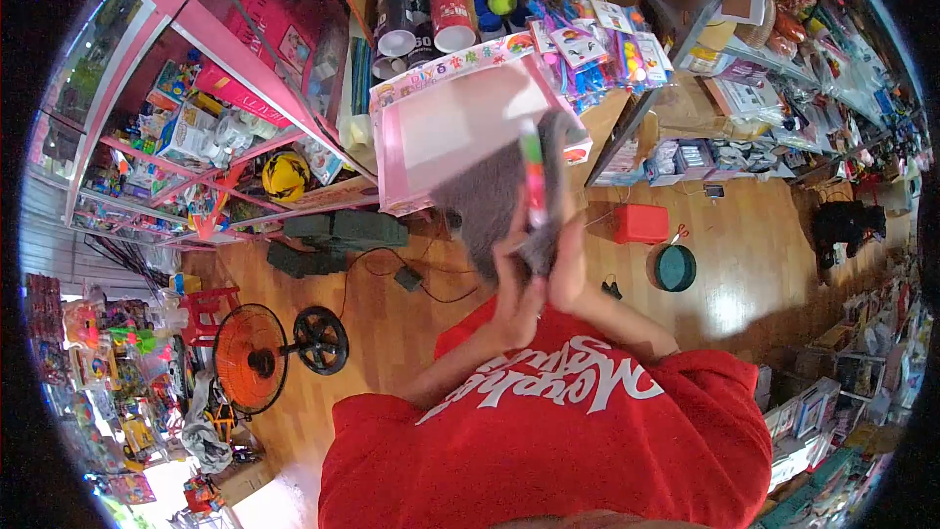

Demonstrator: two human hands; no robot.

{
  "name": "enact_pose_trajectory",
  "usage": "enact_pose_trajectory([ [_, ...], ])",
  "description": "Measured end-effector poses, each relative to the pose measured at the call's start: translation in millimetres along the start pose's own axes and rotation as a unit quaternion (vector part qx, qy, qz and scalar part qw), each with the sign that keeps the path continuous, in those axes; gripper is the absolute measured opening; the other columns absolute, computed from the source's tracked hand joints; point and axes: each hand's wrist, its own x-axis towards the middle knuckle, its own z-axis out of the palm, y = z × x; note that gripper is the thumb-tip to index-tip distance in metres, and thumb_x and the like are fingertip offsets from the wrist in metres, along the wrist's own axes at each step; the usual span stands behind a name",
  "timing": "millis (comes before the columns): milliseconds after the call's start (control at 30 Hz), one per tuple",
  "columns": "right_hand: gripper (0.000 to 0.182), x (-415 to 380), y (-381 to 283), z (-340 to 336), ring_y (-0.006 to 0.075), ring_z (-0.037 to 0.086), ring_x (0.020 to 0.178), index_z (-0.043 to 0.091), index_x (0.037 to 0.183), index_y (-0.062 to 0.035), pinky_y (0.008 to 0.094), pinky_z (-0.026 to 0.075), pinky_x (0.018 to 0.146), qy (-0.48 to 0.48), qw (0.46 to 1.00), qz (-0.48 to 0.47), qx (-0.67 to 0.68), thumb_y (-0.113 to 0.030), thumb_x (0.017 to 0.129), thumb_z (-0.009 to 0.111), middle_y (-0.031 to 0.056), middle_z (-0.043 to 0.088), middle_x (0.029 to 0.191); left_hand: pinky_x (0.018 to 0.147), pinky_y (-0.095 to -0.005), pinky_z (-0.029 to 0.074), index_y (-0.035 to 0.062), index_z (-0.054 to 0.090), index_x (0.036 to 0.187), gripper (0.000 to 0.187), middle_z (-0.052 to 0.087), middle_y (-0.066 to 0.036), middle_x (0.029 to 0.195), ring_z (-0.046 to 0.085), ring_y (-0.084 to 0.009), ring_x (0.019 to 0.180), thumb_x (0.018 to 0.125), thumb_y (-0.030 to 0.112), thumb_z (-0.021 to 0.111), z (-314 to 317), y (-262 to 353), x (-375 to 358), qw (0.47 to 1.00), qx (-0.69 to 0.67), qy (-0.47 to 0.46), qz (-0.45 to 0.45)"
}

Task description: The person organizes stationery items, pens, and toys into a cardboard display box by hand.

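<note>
A dark grey cloth (485, 201) hangs between my hands, in front of the pink-and-white box. Against it stands a slim upright item (534, 171) with green, white and pink-red parts; motion blur hides its kind. My left hand (516, 299) is closed on the cloth from the left, near the item's lower end. From the right, my right hand (568, 260) is closed around the cloth, close against the item. Behind them, the open shallow box (416, 142) with a printed rim lies tilted on the shelf, its pale inside partly hidden by the cloth.
Bagged small toys (597, 44) and large printed cups (392, 0) crowd the shelf behind the box. A pink-framed cabinet (176, 10) stands at left. On the wooden floor are an orange fan (252, 358), a red box (641, 223) and a round green tub (675, 267).
</note>
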Motion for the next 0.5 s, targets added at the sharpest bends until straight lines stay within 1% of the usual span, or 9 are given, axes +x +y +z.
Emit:
enact_pose_trajectory([
  [33, 0.087, 2, -5, -4, 0.0174, 0.047, 0.100, 0.005, 0.148, -0.0031, 0.0309, 0.042, 0.079, 0.009, 0.999, 0.044, 0.011, -0.066, 0.091, 0.024, 0.0144, 0.029, 0.141, 0.108, -0.0415, 0.018, 0.0064, 0.029, 0.119, 0.043, 0.004, -0.022, 0.153, 0.020, -0.0302, 0.136, 0.094, 0.036, 0.048, 2, -4, -2, 0.999, -0.010, -0.037, 0.037],
  [100, 0.085, 5, -14, -12, 0.0115, 0.050, 0.081, 0.010, 0.148, -0.0062, 0.0271, 0.043, 0.064, 0.030, 0.990, 0.132, 0.035, -0.067, 0.091, 0.024, 0.0117, 0.039, 0.133, 0.110, -0.0424, 0.016, 0.0067, 0.029, 0.121, 0.044, 0.005, -0.022, 0.152, 0.015, -0.0315, 0.138, 0.094, 0.036, 0.048, 5, -4, -4, 0.999, -0.037, -0.013, 0.002],
  [133, 0.084, 2, -11, -8, 0.0155, 0.038, 0.096, 0.010, 0.148, -0.0041, 0.0298, 0.034, 0.076, 0.011, 0.996, 0.094, 0.009, -0.065, 0.091, 0.025, 0.0131, 0.031, 0.138, 0.110, -0.0419, 0.016, 0.0069, 0.029, 0.120, 0.042, 0.006, -0.022, 0.152, 0.014, -0.0315, 0.139, 0.094, 0.034, 0.048, 8, -5, -2, 0.998, -0.058, 0.033, -0.005],
  [167, 0.084, -5, -3, 0, 0.0195, 0.026, 0.112, 0.011, 0.147, -0.0020, 0.0324, 0.024, 0.089, -0.032, 0.999, 0.005, -0.031, -0.063, 0.092, 0.025, 0.0145, 0.022, 0.143, 0.110, -0.0414, 0.016, 0.0072, 0.030, 0.120, 0.041, 0.006, -0.022, 0.152, 0.013, -0.0316, 0.140, 0.094, 0.033, 0.047, 9, -6, 1, 0.994, -0.077, 0.079, -0.011],
  [233, 0.083, -20, 5, 11, 0.0275, 0.003, 0.142, 0.011, 0.146, 0.0021, 0.0378, 0.005, 0.113, -0.108, 0.986, -0.088, -0.091, -0.060, 0.093, 0.027, 0.0173, 0.006, 0.154, 0.112, -0.0383, 0.013, 0.0068, 0.014, 0.138, 0.064, 0.004, -0.018, 0.153, 0.009, -0.0269, 0.141, 0.094, 0.044, 0.042, -2, 8, 13, 0.984, -0.093, 0.140, -0.051],
  [267, 0.082, -25, 6, 13, 0.0290, 0.003, 0.142, 0.010, 0.146, 0.0027, 0.0381, 0.006, 0.113, -0.145, 0.975, -0.109, -0.129, -0.058, 0.093, 0.027, 0.0176, 0.004, 0.154, 0.112, -0.0376, 0.012, 0.0064, 0.009, 0.142, 0.070, 0.003, -0.017, 0.153, 0.008, -0.0257, 0.141, 0.094, 0.049, 0.038, -3, 9, 15, 0.983, -0.093, 0.141, -0.070],
  [367, 0.080, -8, 7, 17, 0.0283, 0.002, 0.142, 0.011, 0.146, 0.0041, 0.0376, 0.003, 0.114, -0.082, 0.989, -0.118, -0.021, -0.055, 0.094, 0.028, 0.0174, 0.003, 0.154, 0.113, -0.0371, 0.008, 0.0048, 0.001, 0.147, 0.080, 0.001, -0.015, 0.154, 0.003, -0.0243, 0.142, 0.093, 0.058, 0.026, 6, 5, 2, 0.984, -0.081, 0.088, -0.133],
  [433, 0.077, 19, 7, -5, 0.0272, 0.007, 0.142, 0.012, 0.145, 0.0053, 0.0360, 0.004, 0.113, -0.022, 0.989, -0.138, -0.057, -0.050, 0.095, 0.032, 0.0183, 0.010, 0.153, 0.114, -0.0374, 0.005, 0.0035, -0.003, 0.147, 0.084, 0.000, -0.014, 0.154, 0.000, -0.0242, 0.142, 0.091, 0.063, 0.017, 15, -6, -19, 0.982, -0.070, 0.030, -0.173],
  [500, 0.069, 29, 0, -20, 0.0264, 0.012, 0.141, 0.014, 0.145, 0.0049, 0.0353, 0.007, 0.113, -0.008, 0.991, -0.116, -0.061, -0.039, 0.096, 0.037, 0.0187, 0.015, 0.152, 0.114, -0.0381, 0.005, 0.0016, -0.005, 0.147, 0.084, -0.001, -0.015, 0.154, -0.002, -0.0258, 0.142, 0.092, 0.064, 0.011, 7, -33, -31, 0.994, 0.009, -0.074, -0.078],
])
